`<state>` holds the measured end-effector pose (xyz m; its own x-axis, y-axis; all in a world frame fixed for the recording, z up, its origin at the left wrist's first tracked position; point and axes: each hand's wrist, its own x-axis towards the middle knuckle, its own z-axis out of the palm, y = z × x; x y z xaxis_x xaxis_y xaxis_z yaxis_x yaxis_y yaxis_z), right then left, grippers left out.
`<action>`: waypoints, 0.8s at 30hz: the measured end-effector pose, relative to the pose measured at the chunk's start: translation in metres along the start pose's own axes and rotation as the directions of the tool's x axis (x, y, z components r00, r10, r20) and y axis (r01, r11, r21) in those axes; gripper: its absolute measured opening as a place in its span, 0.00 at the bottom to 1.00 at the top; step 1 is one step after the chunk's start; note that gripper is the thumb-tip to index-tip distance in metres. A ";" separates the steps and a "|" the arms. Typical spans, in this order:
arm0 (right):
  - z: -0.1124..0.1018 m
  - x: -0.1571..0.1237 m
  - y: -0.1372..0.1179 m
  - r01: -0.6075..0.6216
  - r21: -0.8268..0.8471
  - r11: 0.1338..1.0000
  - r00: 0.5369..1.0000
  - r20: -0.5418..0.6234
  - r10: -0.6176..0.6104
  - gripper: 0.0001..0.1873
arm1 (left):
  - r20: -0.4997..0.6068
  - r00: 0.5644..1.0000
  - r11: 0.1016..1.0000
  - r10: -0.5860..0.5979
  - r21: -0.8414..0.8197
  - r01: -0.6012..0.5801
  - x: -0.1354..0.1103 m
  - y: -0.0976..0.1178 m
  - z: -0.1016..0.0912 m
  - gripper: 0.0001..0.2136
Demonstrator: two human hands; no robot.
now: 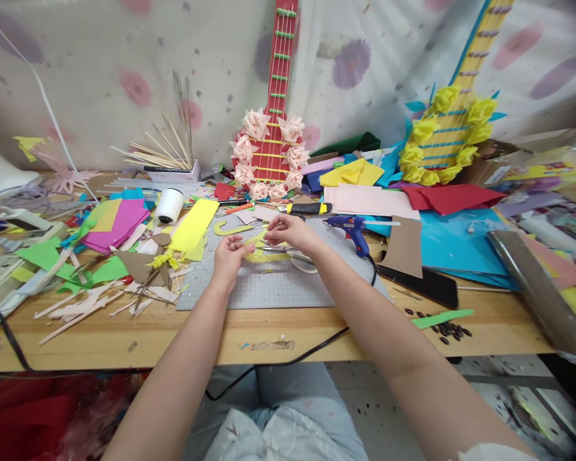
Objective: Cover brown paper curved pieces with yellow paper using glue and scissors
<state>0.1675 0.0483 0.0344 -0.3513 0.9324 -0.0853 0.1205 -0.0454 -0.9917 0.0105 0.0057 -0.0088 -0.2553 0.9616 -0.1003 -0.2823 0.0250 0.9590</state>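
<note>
Both my hands hover over a grey cutting mat (pixel 278 288) at the table's middle. My left hand (pixel 230 255) is closed, its fingertips pinching a thin yellow paper strip (pixel 256 242). My right hand (pixel 288 229) is closed in a pinch on the same strip's other end. More curved yellow paper pieces (pixel 269 258) lie on the mat just under the hands. Scissors seem to lie beneath my right hand, mostly hidden.
A blue glue gun (pixel 350 227) and a yellow-handled knife (pixel 310 208) lie right of the hands. A white tape roll (pixel 169 205), coloured paper sheets and scraps cover the left. Red (pixel 276 96) and yellow (pixel 454 128) paper guitars lean at the back. A black phone (pixel 425 285) lies right.
</note>
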 end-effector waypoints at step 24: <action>-0.126 -0.091 0.027 -0.126 -0.688 0.715 0.988 -0.152 0.029 0.14 | 0.064 0.998 1.000 0.000 0.031 -0.002 0.002 0.000 -0.001 0.22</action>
<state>0.3192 0.0077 0.0276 -0.2029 0.9743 -0.0981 0.7691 0.0965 -0.6318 0.0087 0.0071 -0.0092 -0.1960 0.9771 -0.0829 -0.2526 0.0314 0.9671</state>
